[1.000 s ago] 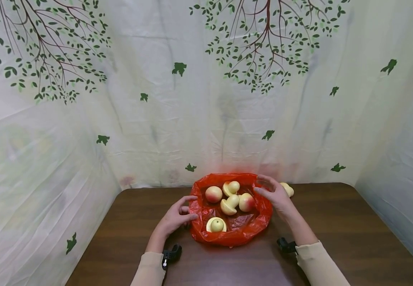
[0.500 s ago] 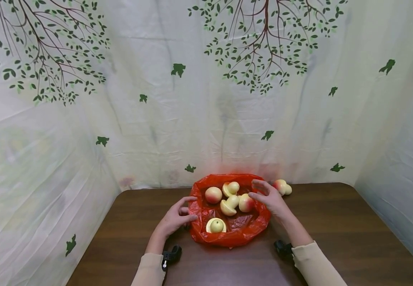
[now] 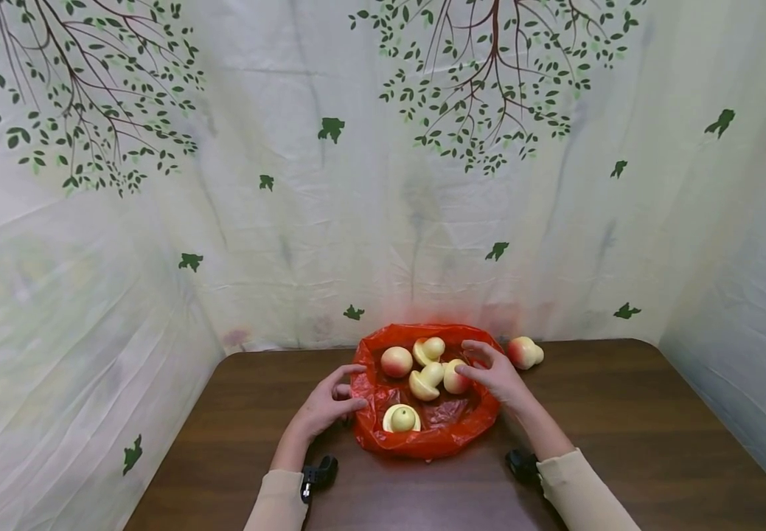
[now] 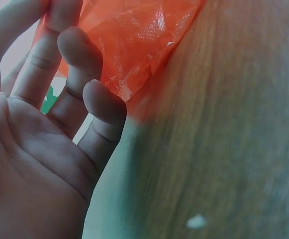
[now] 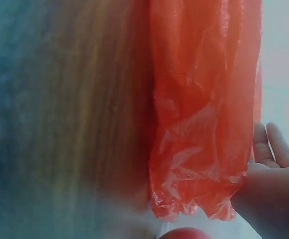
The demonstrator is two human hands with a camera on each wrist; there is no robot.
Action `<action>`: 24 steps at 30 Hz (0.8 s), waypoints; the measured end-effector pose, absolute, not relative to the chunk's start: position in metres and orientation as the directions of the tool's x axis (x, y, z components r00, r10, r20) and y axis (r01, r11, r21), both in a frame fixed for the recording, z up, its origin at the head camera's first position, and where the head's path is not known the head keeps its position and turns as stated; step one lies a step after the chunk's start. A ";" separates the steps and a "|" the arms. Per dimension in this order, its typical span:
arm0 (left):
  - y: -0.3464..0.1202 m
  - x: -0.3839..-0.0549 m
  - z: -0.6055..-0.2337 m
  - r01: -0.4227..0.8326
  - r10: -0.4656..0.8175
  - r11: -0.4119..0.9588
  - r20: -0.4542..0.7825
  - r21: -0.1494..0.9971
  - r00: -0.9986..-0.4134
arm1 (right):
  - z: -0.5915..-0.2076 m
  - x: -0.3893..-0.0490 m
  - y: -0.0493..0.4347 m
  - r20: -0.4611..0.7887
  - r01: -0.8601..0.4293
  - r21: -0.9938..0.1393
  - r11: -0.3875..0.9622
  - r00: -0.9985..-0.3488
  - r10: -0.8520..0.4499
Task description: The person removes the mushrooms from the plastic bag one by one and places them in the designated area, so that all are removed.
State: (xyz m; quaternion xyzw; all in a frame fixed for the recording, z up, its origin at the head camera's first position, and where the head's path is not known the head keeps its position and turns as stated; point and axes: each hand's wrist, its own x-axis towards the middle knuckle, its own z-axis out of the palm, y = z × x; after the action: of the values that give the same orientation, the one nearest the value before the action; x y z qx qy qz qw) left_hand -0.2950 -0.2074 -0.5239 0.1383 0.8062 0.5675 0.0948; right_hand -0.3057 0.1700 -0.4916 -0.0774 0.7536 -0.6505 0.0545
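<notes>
A red plastic bag [image 3: 376, 435] stands wide with its rim folded down. Inside lie two round cream-and-red fruits, one at the left [image 3: 397, 361] and one at the right [image 3: 453, 380]. Between them are two pale mushroom-shaped pieces, the nearer one [image 3: 425, 383] fully in view. A yellow-green ball [image 3: 403, 419] in a pale ring sits near the front. My left hand [image 3: 321, 402] touches the bag's left rim, thumb and index finger apart. Over the right rim reaches my right hand [image 3: 498, 376], its thumb in front of the right fruit. Whether it touches that fruit, I cannot tell.
Behind my right hand, a red-and-cream round fruit with a pale knob [image 3: 525, 353] lies on the brown wooden table [image 3: 621, 413]. A white cloth with printed leaves [image 3: 276, 243] hangs along the table's far edge. Black cameras sit on both wrists.
My right hand has moved left and slightly down, from the bag's right rim to the right fruit. The knobbed fruit behind it has come into fuller view. My left hand stays still.
</notes>
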 end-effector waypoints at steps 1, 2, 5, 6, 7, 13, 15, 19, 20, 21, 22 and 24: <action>-0.207 -0.295 -0.524 0.117 0.331 0.319 0.005 0.941 -0.944 | -0.491 -0.306 0.170 0.019 -0.047 -0.988 0.146 -0.982 -0.190; -0.207 -0.296 -0.523 0.118 0.331 0.320 0.005 0.940 -0.944 | -0.491 -0.306 0.169 0.019 -0.049 -0.987 0.153 -0.981 -0.193; -0.208 -0.296 -0.522 0.119 0.331 0.322 0.006 0.939 -0.944 | -0.492 -0.306 0.169 0.021 -0.053 -0.985 0.166 -0.981 -0.192; -0.208 -0.296 -0.522 0.120 0.331 0.323 0.006 0.939 -0.944 | -0.492 -0.306 0.168 0.024 -0.056 -0.984 0.168 -0.981 -0.191; -0.208 -0.296 -0.522 0.121 0.331 0.324 0.007 0.938 -0.943 | -0.492 -0.306 0.168 0.029 -0.063 -0.983 0.170 -0.980 -0.195; -0.209 -0.295 -0.522 0.114 0.330 0.322 0.001 0.940 -0.944 | -0.497 -0.308 0.165 0.045 -0.091 -0.976 0.197 -0.972 -0.229; -0.210 -0.295 -0.521 0.109 0.328 0.319 -0.002 0.942 -0.945 | -0.499 -0.308 0.165 0.045 -0.094 -0.974 0.205 -0.972 -0.231; -0.210 -0.294 -0.522 0.103 0.327 0.316 -0.006 0.943 -0.945 | -0.503 -0.307 0.163 0.032 -0.077 -0.976 0.205 -0.976 -0.215; -0.210 -0.295 -0.522 0.104 0.329 0.315 -0.006 0.943 -0.944 | -0.503 -0.307 0.164 0.033 -0.079 -0.974 0.212 -0.976 -0.214; -0.209 -0.295 -0.523 0.104 0.331 0.315 -0.007 0.944 -0.944 | -0.504 -0.307 0.164 0.026 -0.071 -0.975 0.211 -0.978 -0.206; -0.209 -0.295 -0.523 0.104 0.331 0.315 -0.007 0.943 -0.944 | -0.505 -0.307 0.164 0.022 -0.065 -0.975 0.213 -0.980 -0.199; -0.208 -0.295 -0.523 0.105 0.334 0.315 -0.007 0.943 -0.943 | -0.507 -0.308 0.165 0.021 -0.064 -0.973 0.223 -0.981 -0.193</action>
State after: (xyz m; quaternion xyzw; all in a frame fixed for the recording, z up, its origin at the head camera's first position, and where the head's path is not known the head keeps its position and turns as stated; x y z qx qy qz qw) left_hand -0.2953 -0.2081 -0.5234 0.1363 0.8045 0.5694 0.1005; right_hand -0.3078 0.1649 -0.5068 -0.0826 0.7801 -0.6179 0.0522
